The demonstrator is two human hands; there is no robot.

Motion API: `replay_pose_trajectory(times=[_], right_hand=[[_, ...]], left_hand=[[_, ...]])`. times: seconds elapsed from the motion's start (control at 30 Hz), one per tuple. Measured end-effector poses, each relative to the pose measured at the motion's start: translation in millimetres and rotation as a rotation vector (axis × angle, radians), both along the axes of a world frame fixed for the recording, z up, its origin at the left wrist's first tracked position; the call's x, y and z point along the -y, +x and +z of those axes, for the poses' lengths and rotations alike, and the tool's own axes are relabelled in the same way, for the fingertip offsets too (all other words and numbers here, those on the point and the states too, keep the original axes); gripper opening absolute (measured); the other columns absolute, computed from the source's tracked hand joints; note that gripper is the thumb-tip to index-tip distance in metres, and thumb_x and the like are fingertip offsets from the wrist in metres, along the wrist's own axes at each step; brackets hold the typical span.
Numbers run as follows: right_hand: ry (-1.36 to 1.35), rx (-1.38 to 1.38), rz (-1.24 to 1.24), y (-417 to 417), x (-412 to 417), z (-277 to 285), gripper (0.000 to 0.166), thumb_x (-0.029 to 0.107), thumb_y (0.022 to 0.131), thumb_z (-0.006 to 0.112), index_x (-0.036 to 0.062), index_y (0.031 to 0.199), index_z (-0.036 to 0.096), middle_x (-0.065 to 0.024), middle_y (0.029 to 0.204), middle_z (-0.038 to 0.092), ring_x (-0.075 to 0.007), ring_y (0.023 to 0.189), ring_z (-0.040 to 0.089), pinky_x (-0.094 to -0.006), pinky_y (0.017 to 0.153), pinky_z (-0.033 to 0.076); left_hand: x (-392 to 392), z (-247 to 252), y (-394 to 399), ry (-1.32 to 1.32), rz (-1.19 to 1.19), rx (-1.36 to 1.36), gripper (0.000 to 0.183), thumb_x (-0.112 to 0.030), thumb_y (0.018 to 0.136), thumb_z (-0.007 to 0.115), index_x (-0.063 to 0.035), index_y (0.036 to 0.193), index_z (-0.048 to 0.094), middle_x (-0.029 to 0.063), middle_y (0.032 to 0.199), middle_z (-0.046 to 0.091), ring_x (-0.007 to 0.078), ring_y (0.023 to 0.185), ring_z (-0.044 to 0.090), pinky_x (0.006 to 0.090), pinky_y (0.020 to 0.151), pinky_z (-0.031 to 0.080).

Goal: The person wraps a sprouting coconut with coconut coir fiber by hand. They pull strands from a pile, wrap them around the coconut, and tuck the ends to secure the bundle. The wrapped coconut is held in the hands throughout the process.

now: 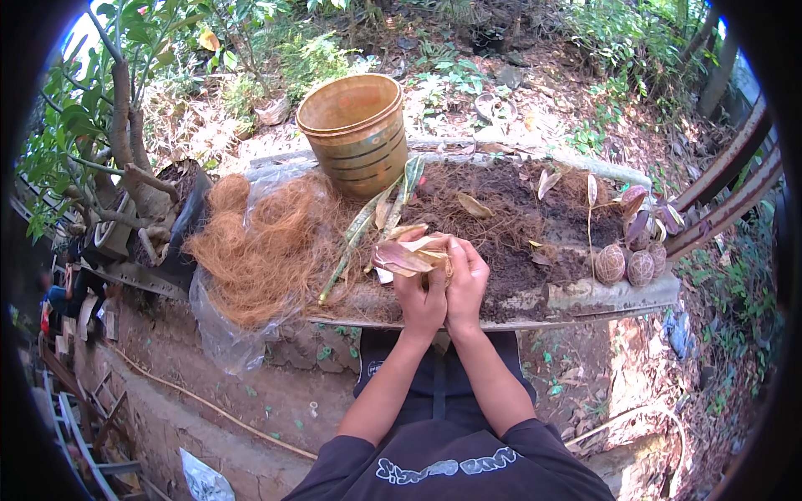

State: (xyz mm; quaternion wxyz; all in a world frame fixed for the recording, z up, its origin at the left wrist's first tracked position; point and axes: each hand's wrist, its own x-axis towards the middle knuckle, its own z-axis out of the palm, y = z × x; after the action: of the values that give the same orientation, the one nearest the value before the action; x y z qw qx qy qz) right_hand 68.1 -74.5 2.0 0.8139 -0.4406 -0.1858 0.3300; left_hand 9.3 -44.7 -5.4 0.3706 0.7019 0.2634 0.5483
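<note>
My left hand (421,304) and my right hand (467,282) meet at the front edge of the bench, both closed around the base of a small plant with purplish and pale leaves (407,258). Some brown fibre shows between the fingers; the rest of the base is hidden. Just left of my hands lie long mottled green leaves (360,228). A heap of orange-brown coconut fibre (269,250) rests on clear plastic farther left. At the bench's right end sit several fibre balls wrapped in pale thread (609,263), some with purplish leaves (645,219).
A yellow-brown plastic pot (354,138) stands at the bench's back. Dark soil with loose fibre (501,225) covers the middle. A potted woody plant (131,150) is at left, rusty metal bars (720,169) at right. A person (69,291) is at the far left.
</note>
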Motion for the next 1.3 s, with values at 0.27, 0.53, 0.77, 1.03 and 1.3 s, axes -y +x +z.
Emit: replay_pose_trajectory(times=[0.27,0.53,0.77,1.03,1.3], right_hand=[[0.107,0.071,0.064,-6,4,-5,0.019,0.015,0.098,0.047,-0.0004,0.107,0.054,-0.0081,0.105,0.060,-0.0126,0.098,0.056,-0.0283,0.089,0.046],[0.027,-0.061,0.182,1,5,4,0.032,0.020,0.097,0.050,-0.0024,0.119,0.057,-0.0114,0.114,0.061,-0.0141,0.103,0.056,-0.0281,0.090,0.045],[0.048,0.344,-0.222,-2,3,2,0.019,0.012,0.094,0.054,-0.0016,0.099,0.065,-0.0073,0.101,0.066,-0.0128,0.095,0.059,-0.0294,0.084,0.048],[0.022,0.218,-0.208,-2,-4,-6,0.020,0.015,0.095,0.050,-0.0009,0.101,0.061,-0.0075,0.101,0.064,-0.0175,0.092,0.061,-0.0310,0.083,0.049],[0.178,-0.310,-0.149,14,-11,-6,0.027,0.022,0.101,0.045,-0.0008,0.106,0.057,-0.0075,0.098,0.062,-0.0127,0.088,0.061,-0.0290,0.079,0.051]], left_hand=[[16,16,4,-0.474,-0.031,0.301,0.018,-0.009,0.093,0.058,0.0006,0.108,0.059,0.0132,0.117,0.059,0.0207,0.113,0.054,0.0376,0.096,0.043],[1,-8,-4,-0.070,-0.051,0.097,0.032,-0.026,0.100,0.046,0.0002,0.115,0.057,0.0104,0.115,0.059,0.0250,0.113,0.051,0.0404,0.102,0.034],[15,10,5,-0.296,-0.127,0.143,0.037,-0.026,0.102,0.038,0.0005,0.125,0.050,0.0124,0.127,0.051,0.0248,0.122,0.046,0.0390,0.106,0.032],[17,12,0,-0.370,-0.171,0.145,0.037,-0.019,0.101,0.041,0.0020,0.132,0.044,0.0135,0.137,0.045,0.0236,0.127,0.043,0.0372,0.109,0.031],[39,-4,-6,-0.402,0.026,0.352,0.029,0.003,0.090,0.053,0.0017,0.119,0.048,0.0118,0.122,0.049,0.0184,0.113,0.049,0.0329,0.100,0.037]])
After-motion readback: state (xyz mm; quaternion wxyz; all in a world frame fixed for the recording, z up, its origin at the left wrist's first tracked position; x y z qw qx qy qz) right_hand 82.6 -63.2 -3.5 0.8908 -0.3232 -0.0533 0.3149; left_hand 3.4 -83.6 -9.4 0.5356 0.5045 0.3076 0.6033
